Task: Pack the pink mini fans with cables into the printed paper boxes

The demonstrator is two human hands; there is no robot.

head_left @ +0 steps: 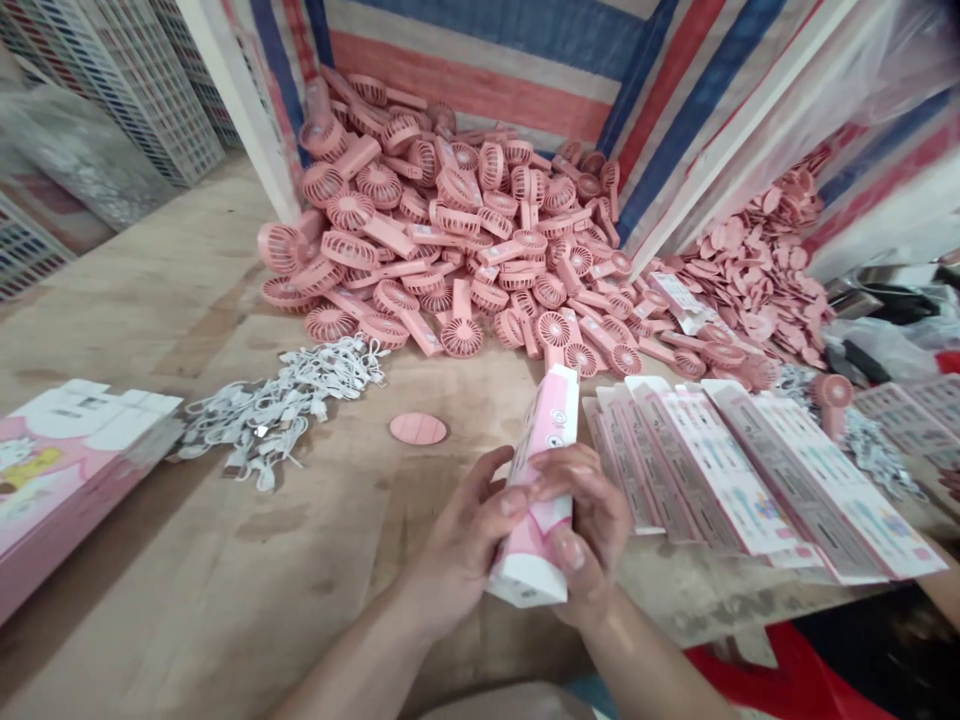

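Clasped between left hand [472, 515] and right hand [596, 510], over the near middle of the wooden table [300, 600]: slim pink-and-white box [536, 540], tilted, white end toward the body, other end pointing away. Left fingers curled at the box's left side, thumb on the facing panel; right fingers bent across that panel, thumb lower on the right edge. Both hands parted only to box width, snug on the box. Just past the far end: pink fan [553, 330] at the near fringe of the fan heap [465, 230]; touching or merely lined up, cannot tell. Tight on the right: overlapping row of flat cartons [731, 470], left edge near the right hand, lower ends close to the table's front edge. More room leftward, across a wide stretch of wood; lying flat there, beyond the left hand, pink oval disc [418, 429]. Farther left: tangle of white cables [300, 390], then carton stack [82, 430], cut off by the frame. At back, heap hemmed in by striped sheeting [480, 45].
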